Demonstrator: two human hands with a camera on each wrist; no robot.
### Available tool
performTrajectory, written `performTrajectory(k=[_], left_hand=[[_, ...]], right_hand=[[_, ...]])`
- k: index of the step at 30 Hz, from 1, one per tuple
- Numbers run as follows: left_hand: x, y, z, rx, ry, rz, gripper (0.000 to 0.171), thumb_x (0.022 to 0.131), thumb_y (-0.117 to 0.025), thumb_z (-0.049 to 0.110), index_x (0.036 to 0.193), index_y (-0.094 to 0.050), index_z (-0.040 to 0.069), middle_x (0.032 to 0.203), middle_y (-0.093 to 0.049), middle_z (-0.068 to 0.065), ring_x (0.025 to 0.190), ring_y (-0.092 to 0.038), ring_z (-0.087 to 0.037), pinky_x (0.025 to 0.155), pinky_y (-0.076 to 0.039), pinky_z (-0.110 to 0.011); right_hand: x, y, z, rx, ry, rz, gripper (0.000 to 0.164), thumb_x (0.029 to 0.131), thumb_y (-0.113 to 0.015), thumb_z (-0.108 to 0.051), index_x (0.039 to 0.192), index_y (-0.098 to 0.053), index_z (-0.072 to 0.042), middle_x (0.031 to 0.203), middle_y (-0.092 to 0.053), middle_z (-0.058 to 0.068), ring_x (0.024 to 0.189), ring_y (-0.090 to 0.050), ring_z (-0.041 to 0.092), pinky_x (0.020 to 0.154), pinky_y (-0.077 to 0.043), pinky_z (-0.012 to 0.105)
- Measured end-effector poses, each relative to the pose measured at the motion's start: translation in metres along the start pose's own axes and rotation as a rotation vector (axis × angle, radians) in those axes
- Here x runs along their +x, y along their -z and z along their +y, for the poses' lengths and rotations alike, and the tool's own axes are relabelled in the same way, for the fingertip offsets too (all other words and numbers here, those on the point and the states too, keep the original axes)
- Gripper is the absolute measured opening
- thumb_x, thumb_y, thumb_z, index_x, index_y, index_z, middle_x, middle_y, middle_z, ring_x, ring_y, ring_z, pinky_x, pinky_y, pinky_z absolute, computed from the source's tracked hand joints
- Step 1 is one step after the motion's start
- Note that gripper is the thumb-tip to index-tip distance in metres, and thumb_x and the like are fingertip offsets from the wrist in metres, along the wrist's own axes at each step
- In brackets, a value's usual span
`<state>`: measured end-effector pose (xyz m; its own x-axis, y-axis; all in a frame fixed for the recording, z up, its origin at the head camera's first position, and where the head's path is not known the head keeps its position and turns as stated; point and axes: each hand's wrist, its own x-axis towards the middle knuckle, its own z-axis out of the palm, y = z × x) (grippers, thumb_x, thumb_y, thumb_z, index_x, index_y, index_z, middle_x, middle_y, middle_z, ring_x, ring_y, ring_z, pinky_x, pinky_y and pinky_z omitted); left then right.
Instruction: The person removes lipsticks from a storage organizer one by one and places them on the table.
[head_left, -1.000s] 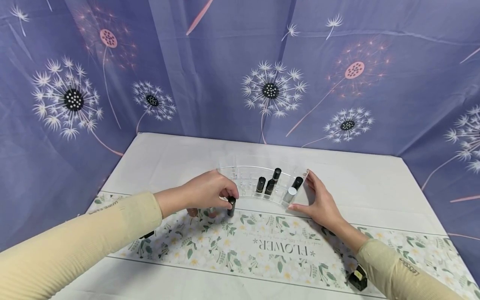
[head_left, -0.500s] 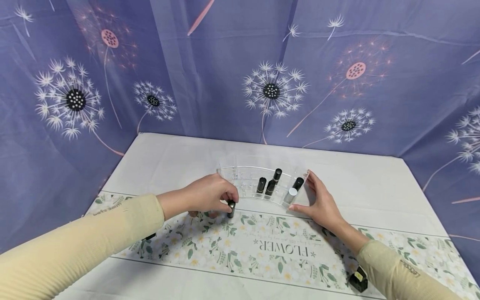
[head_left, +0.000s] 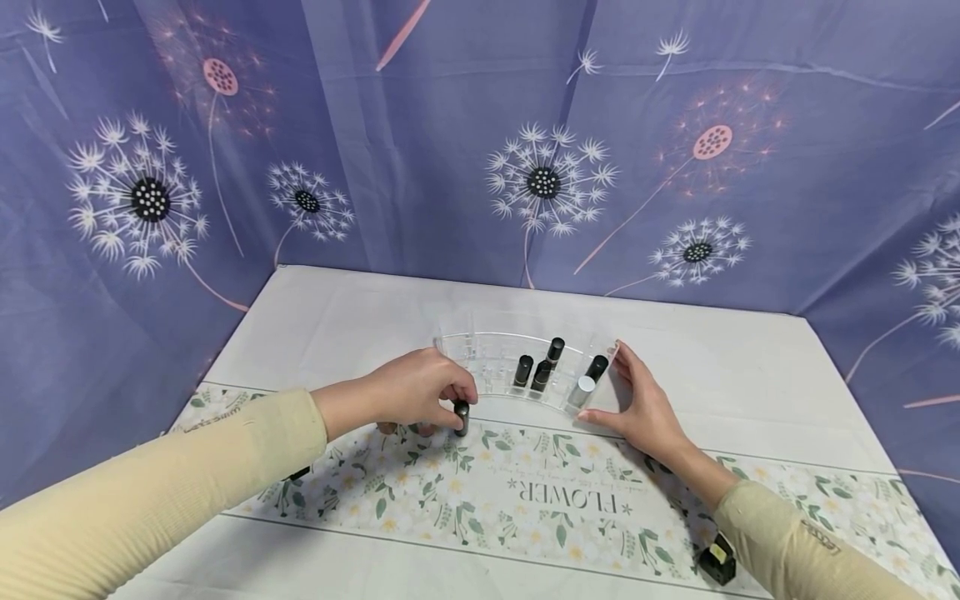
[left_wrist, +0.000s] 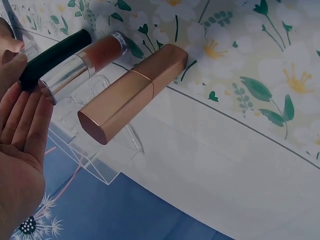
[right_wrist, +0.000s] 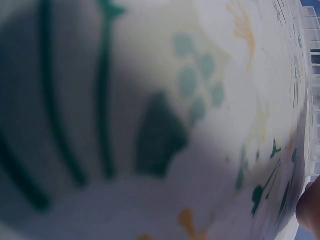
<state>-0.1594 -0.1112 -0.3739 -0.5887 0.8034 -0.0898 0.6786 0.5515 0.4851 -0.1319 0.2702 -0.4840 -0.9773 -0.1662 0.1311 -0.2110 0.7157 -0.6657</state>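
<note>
A black lipstick tube (head_left: 461, 421) stands upright on the floral runner, pinched at its top by the thumb and fingers of my left hand (head_left: 416, 385). Beside that tube, in the left wrist view, are a lip gloss tube with a silver cap (left_wrist: 66, 79) and a rose-gold lipstick (left_wrist: 135, 92); in the head view my hand mostly hides both. My right hand (head_left: 647, 410) grips the right end of a clear, curved acrylic lipstick organizer (head_left: 510, 396), thumb at the front corner and fingers behind. Several black-capped tubes (head_left: 522, 371) and one silver-capped tube (head_left: 583, 387) stand in its right half.
A black object with a yellowish patch (head_left: 717, 560) lies by my right sleeve. Another dark object (head_left: 298, 472) is partly hidden under the left sleeve. The floral runner (head_left: 555, 533) crosses the white table (head_left: 720, 350), with a blue dandelion-print curtain (head_left: 420, 167) behind.
My left hand stays almost still, pinching the black lipstick tube, its fingertips a touch lower on it. The right hand and the organizer keep their place.
</note>
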Motion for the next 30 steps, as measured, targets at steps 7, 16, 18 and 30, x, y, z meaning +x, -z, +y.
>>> performTrajectory(k=[7, 16, 18, 30], left_hand=[[-0.001, 0.002, -0.001, -0.028, 0.014, -0.006, 0.03, 0.089, -0.091, 0.024, 0.115, -0.081, 0.016, 0.109, -0.08, 0.007, 0.101, -0.076, -0.011, 0.091, -0.061, -0.029], [0.003, 0.012, 0.003, -0.056, 0.006, 0.017, 0.035, 0.089, -0.091, 0.027, 0.119, -0.079, 0.013, 0.115, -0.08, 0.001, 0.106, -0.077, -0.018, 0.093, -0.061, -0.029], [0.004, 0.015, 0.005, -0.061, 0.002, 0.03, 0.034, 0.089, -0.091, 0.026, 0.119, -0.08, 0.014, 0.115, -0.08, 0.002, 0.105, -0.077, -0.017, 0.093, -0.061, -0.028], [0.017, 0.03, 0.007, -0.069, -0.033, 0.093, 0.034, 0.088, -0.091, 0.025, 0.118, -0.08, 0.013, 0.112, -0.08, 0.004, 0.104, -0.077, -0.013, 0.094, -0.06, -0.023]], right_hand=[[-0.001, 0.0, 0.001, 0.001, 0.0, 0.0, 0.129, 0.08, -0.098, -0.032, 0.172, -0.01, -0.005, 0.168, -0.033, 0.027, 0.152, -0.037, 0.047, 0.124, -0.036, 0.06], [-0.001, -0.001, 0.001, 0.006, -0.002, -0.001, 0.129, 0.08, -0.097, -0.032, 0.172, -0.01, -0.005, 0.169, -0.033, 0.028, 0.153, -0.037, 0.048, 0.124, -0.035, 0.06], [0.0, -0.001, 0.001, 0.007, -0.003, 0.001, 0.13, 0.08, -0.098, -0.032, 0.172, -0.01, -0.005, 0.168, -0.033, 0.028, 0.153, -0.037, 0.048, 0.124, -0.035, 0.061], [-0.001, 0.0, 0.0, 0.006, -0.001, 0.002, 0.13, 0.08, -0.098, -0.032, 0.172, -0.01, -0.004, 0.168, -0.033, 0.028, 0.152, -0.037, 0.048, 0.124, -0.036, 0.06]])
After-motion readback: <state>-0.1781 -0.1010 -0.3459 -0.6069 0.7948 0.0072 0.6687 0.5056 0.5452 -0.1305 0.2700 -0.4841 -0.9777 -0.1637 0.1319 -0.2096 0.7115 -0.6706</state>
